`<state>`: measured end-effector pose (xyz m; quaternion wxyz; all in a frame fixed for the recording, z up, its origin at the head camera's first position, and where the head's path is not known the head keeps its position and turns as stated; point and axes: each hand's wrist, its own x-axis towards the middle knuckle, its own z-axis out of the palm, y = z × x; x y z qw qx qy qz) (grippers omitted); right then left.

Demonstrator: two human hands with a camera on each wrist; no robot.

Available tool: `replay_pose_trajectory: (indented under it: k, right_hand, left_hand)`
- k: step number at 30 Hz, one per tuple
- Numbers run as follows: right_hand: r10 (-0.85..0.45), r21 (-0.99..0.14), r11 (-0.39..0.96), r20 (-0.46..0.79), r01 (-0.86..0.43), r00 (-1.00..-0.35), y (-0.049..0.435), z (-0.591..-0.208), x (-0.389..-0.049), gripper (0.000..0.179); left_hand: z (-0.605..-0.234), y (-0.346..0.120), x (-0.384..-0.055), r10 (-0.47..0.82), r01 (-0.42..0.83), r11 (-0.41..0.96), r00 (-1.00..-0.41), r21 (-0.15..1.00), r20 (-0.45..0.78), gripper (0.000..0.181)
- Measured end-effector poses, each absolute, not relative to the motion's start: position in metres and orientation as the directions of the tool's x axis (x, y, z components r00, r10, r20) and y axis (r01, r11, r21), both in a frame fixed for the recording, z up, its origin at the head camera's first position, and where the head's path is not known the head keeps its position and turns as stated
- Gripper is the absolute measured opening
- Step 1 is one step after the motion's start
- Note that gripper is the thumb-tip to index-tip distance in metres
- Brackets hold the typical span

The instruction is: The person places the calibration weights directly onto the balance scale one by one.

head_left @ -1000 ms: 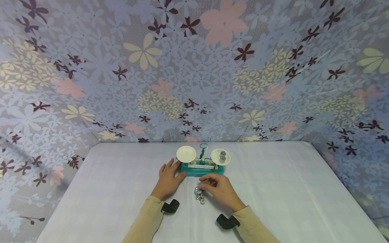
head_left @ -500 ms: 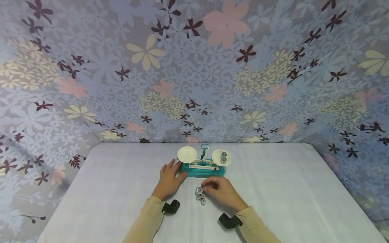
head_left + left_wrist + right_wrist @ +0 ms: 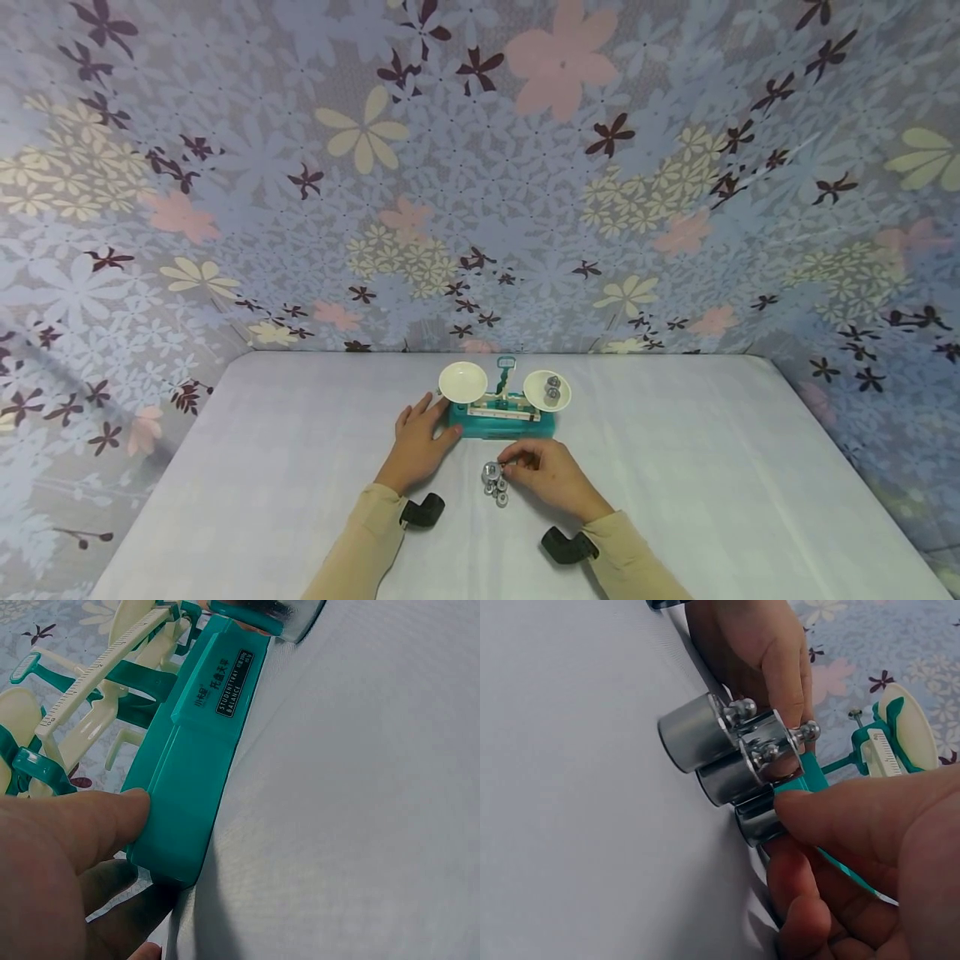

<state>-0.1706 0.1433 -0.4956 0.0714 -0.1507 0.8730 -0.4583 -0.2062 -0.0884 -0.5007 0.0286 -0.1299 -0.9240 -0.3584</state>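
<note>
A green and white tray balance [image 3: 506, 428] stands on the table in the head view. My left hand [image 3: 414, 448] holds the left end of its base; the left wrist view shows the thumb [image 3: 112, 817] on the base and fingers round the end. Just in front of the balance, several silver weights [image 3: 492, 477] stand close together. My right hand [image 3: 553, 477] pinches one weight [image 3: 754, 821] at the edge of this group, with the thumb against its side. The knob of that weight is hidden behind the thumb.
Two metal weights [image 3: 552, 387] sit in the balance's right pan [image 3: 533, 393]. Nothing lies in the left pan [image 3: 462, 382]. A white cloth covers the table [image 3: 712, 467], and flowered fabric [image 3: 480, 167] rises behind it.
My right hand has drawn back slightly from the balance base, and its fingers have closed on a weight at the group's right. The left hand stays on the base.
</note>
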Motion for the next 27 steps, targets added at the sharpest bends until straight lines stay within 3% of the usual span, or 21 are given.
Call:
replay_pose_trajectory:
  k: [27]
  right_hand:
    - [-0.296,-0.819,0.534,0.05,-0.209,-0.954,0.1439,-0.4977,-0.1696,0.006]
  left_hand:
    - [-0.5012,-0.0889,-0.2064,0.223,0.26,0.697,-0.964,0.668,0.142,0.057]
